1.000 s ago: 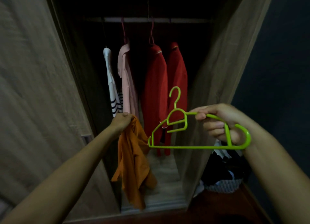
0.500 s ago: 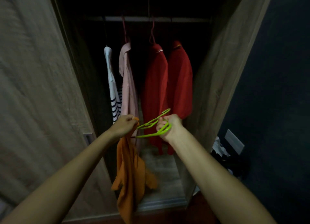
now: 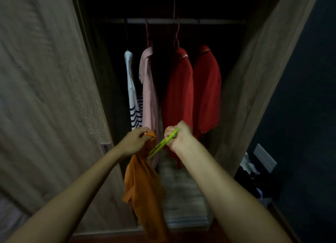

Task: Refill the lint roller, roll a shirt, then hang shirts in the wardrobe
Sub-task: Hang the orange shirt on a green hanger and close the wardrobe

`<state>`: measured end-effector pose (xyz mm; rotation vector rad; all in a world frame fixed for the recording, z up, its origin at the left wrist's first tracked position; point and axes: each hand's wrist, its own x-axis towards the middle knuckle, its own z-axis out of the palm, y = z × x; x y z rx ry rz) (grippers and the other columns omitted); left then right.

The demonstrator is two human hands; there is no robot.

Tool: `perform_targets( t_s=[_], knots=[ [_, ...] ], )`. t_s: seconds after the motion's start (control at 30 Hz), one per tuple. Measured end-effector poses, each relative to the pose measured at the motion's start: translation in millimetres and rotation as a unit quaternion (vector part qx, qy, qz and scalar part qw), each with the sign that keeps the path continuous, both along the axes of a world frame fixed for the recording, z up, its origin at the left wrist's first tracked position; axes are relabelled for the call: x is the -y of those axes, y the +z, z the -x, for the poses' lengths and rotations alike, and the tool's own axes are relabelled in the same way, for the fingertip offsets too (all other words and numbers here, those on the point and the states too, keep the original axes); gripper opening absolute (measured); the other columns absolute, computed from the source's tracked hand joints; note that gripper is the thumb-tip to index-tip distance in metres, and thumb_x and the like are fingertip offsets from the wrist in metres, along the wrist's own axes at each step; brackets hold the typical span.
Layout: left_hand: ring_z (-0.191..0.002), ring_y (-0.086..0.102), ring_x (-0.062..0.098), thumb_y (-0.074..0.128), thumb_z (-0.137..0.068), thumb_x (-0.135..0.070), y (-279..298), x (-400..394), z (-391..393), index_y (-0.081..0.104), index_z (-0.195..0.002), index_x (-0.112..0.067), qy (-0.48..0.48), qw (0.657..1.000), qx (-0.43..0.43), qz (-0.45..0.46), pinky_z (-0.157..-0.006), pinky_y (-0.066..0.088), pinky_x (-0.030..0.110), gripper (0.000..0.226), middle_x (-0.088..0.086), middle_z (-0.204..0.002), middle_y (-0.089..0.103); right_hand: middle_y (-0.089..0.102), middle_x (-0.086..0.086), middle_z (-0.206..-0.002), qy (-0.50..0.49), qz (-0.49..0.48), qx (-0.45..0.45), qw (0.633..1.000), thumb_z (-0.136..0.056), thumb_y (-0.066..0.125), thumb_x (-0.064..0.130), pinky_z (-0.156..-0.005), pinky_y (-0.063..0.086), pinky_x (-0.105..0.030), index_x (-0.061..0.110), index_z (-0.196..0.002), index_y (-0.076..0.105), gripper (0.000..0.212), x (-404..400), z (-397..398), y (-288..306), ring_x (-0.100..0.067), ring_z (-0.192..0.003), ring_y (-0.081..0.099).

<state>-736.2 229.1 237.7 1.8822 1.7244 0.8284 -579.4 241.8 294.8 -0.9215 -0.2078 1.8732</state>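
In front of the open wardrobe, my left hand (image 3: 133, 142) grips the top of an orange shirt (image 3: 145, 192), which hangs limp below it. My right hand (image 3: 179, 136) is closed on a lime-green plastic hanger (image 3: 162, 143). The hanger is seen edge-on, and its lower end points down-left at the shirt's top, touching or just inside the cloth. Inside, a rail (image 3: 174, 21) carries several hung shirts: a white one with dark stripes (image 3: 133, 101), a pink one (image 3: 150, 97) and two red ones (image 3: 179, 95).
The wardrobe's wooden door (image 3: 45, 97) stands open on the left, and its side panel (image 3: 254, 79) rises on the right. A pile of dark and white clothes (image 3: 252, 177) lies low on the right by a dark wall. The wardrobe floor (image 3: 181, 197) is pale wood.
My right hand has swung the green hanger from out on the right in to the shirt's top, turning it edge-on. My left hand has kept its hold on the orange shirt.
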Motion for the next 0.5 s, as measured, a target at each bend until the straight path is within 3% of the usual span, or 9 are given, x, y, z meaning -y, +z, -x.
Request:
perform_targets(
  t_s=[0.07, 0.17, 0.33, 0.5],
  knots=[
    [-0.086, 0.061, 0.018, 0.051, -0.094, -0.017, -4, 0, 5, 0.065, -0.082, -0.02, 0.033, 0.999, 0.02, 0.008, -0.084, 0.046, 0.035, 0.019, -0.002, -0.085, 0.064, 0.03, -0.006, -0.057, -0.081, 0.007, 0.054, 0.995, -0.094, 0.024, -0.001, -0.024, 0.019, -0.006, 0.008, -0.063, 0.031, 0.032, 1, 3, -3, -0.006, -0.013, 0.026],
    [-0.083, 0.06, 0.023, 0.047, -0.097, -0.02, -11, 4, 16, 0.064, -0.088, -0.016, 0.122, 0.988, 0.083, 0.037, -0.08, 0.047, 0.039, 0.02, 0.008, -0.086, 0.064, 0.034, -0.006, -0.057, -0.115, -0.007, 0.085, 0.99, -0.093, 0.026, -0.002, -0.026, 0.021, -0.006, 0.009, -0.065, 0.034, 0.031, 0, -4, -2, -0.007, -0.019, 0.033],
    [-0.08, 0.056, 0.025, 0.046, -0.097, -0.017, -11, 4, 21, 0.063, -0.091, 0.0, 0.144, 0.986, 0.075, 0.024, -0.077, 0.045, 0.039, 0.025, 0.016, -0.083, 0.061, 0.047, -0.006, -0.06, -0.008, -0.108, 0.066, 0.992, -0.095, 0.039, 0.005, -0.027, 0.032, -0.011, 0.004, -0.079, 0.056, 0.023, 8, -15, 12, -0.004, -0.025, 0.043],
    [-0.068, 0.05, 0.017, 0.046, -0.098, -0.018, -2, 2, 23, 0.057, -0.073, -0.016, 0.112, 0.992, 0.063, 0.015, -0.068, 0.038, 0.034, 0.027, 0.003, -0.07, 0.053, 0.054, -0.001, -0.044, 0.047, -0.134, 0.023, 0.99, -0.091, 0.052, 0.006, -0.029, 0.036, -0.009, 0.003, -0.072, 0.058, 0.02, 6, -23, 29, -0.002, -0.029, 0.047]
  ],
)
